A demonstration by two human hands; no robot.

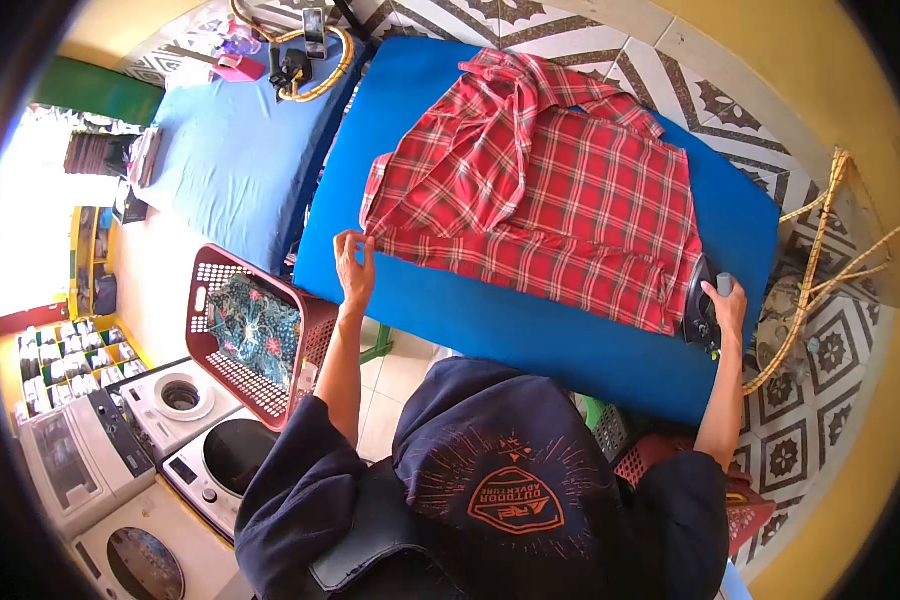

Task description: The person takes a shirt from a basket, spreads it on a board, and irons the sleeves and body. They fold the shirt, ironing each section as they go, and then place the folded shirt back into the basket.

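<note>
A red plaid shirt (610,190) lies spread over the blue padded table (450,320), its upper left part bunched in folds. My left hand (354,268) is at the shirt's left lower corner, thumb and fingertips bent toward each other at the edge of the cloth; whether cloth is between them is too small to tell. At the right end of the shirt, my right hand (727,303) is wrapped round the handle of a dark iron (701,305), which rests at the shirt's lower right edge.
A red basket (315,330) with patterned cloth stands left of my left arm. Behind it is a light blue table (240,150) bearing a phone and a coiled hose. Washing machines (185,395) are at lower left. A yellowish cord or hose (820,240) hangs at the right.
</note>
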